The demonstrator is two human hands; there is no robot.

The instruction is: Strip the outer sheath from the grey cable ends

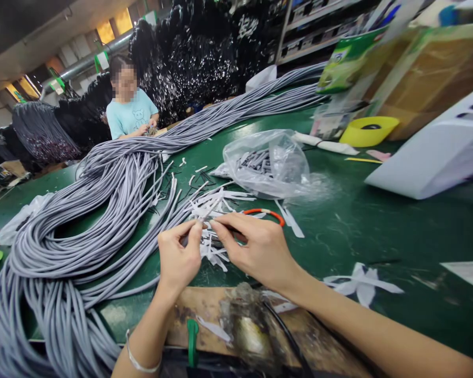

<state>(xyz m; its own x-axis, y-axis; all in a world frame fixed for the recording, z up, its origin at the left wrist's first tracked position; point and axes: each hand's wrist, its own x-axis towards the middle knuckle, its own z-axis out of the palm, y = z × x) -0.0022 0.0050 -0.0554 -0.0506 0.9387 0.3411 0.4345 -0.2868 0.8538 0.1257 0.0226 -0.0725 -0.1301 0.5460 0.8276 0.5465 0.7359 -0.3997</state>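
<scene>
In the middle of the head view, my left hand (179, 257) is closed in a pinch on what looks like the end of a grey cable (137, 292), which runs in behind the wrist. My right hand (256, 249) pinches close beside it, thumb and forefinger together; whatever is at these fingertips is too small to make out. Just beyond the right knuckles shows an orange loop (266, 211), like a tool handle; whether the hand holds it is hidden. White strips (216, 202) lie in a pile behind and under both hands.
A thick bundle of grey cables (114, 210) sweeps across the green table (378, 226). Behind the pile sits a clear bag (276, 163) of small grey parts. A soiled machine part (248, 331) stands on a board nearest me. Across the table, a person (133, 113) works.
</scene>
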